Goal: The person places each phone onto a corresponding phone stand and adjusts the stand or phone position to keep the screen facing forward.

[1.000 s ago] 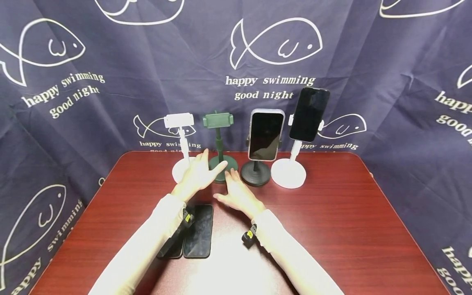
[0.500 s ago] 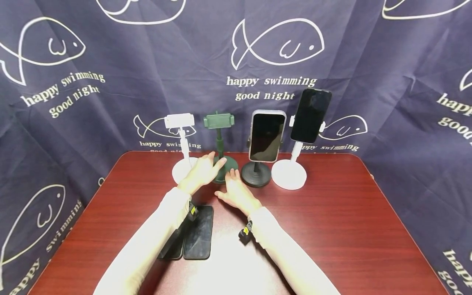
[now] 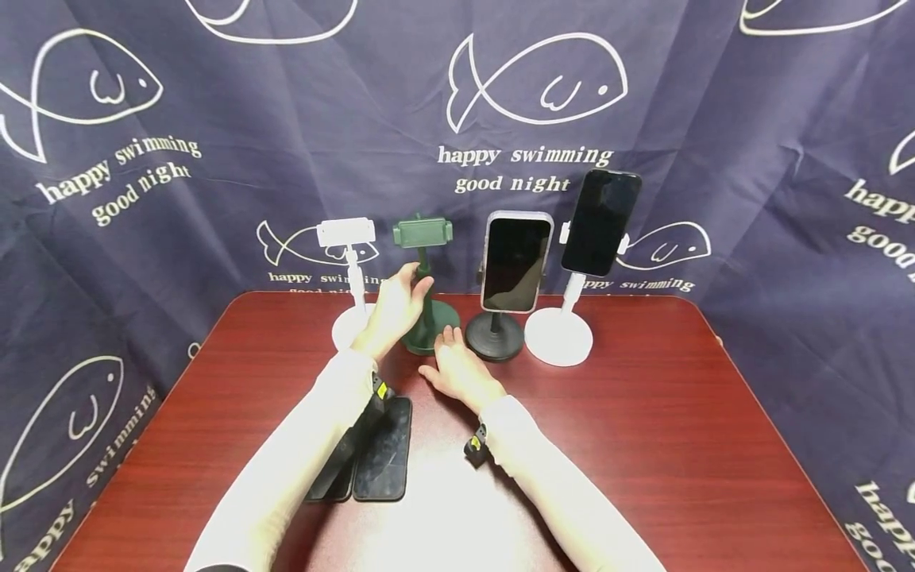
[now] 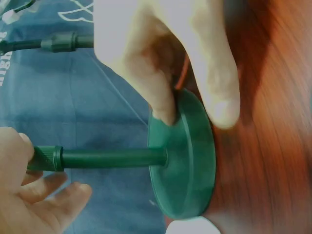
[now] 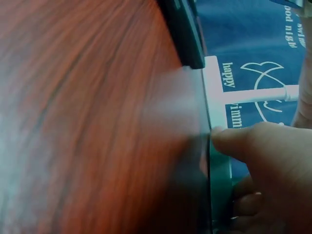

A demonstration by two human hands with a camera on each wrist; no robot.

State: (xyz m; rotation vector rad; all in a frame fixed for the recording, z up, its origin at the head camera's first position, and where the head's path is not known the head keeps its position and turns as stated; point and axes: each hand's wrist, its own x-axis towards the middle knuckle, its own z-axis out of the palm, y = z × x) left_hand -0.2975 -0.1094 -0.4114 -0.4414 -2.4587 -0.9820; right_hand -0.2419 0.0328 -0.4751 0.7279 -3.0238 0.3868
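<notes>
Left grip point(image 3: 393, 310) holds green stand point(image 4: 131, 158)

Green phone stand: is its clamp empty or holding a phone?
Empty: the head view shows the green stand with no phone in its clamp.

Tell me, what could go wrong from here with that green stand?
The green stand may tip if the left hand, gripping its stem, pulls and the right hand slips off the base. The white stand beside the left hand could get knocked. The left arm partly hides the flat phones; lowered, it might nudge them.
</notes>
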